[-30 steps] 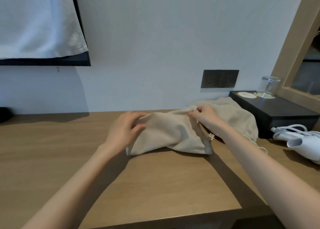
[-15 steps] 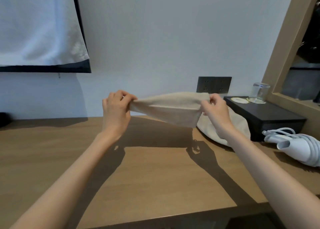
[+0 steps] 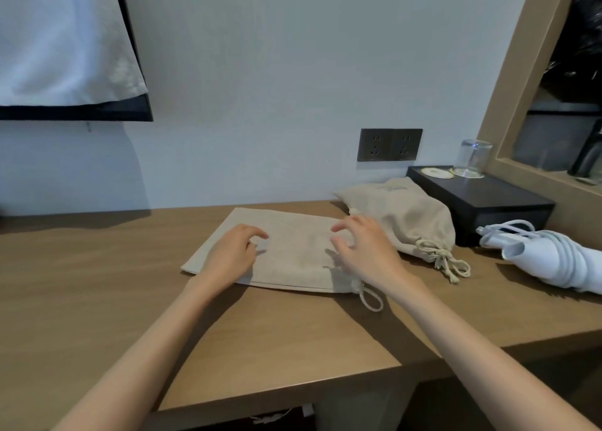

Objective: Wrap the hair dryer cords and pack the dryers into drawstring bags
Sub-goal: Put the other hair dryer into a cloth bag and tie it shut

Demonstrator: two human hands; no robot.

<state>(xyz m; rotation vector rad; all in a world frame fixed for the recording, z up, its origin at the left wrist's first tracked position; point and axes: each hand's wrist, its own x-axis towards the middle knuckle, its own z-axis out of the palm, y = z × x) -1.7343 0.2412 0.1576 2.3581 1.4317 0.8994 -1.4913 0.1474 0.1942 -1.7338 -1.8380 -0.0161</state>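
An empty beige drawstring bag [image 3: 293, 251] lies flat on the wooden desk [image 3: 97, 284], its cord loop at the near right corner. My left hand [image 3: 233, 254] hovers over the bag's left part, fingers loosely curled, holding nothing. My right hand [image 3: 365, 251] hangs over its right part with fingers spread. Behind it to the right a second beige bag [image 3: 410, 219] sits full and tied shut. A white hair dryer [image 3: 553, 258] with its cord wound around it lies at the far right.
A black box [image 3: 488, 199] with an upturned glass [image 3: 472, 158] stands at the back right, under a wall socket [image 3: 389, 144]. A wood-framed niche rises on the right. A white cloth hangs at the upper left. The desk's front edge runs close below my forearms.
The empty bag, held stretched in the air between both hands half a second ago, now lies flat on the desk. Both hands have let go and hover above it.
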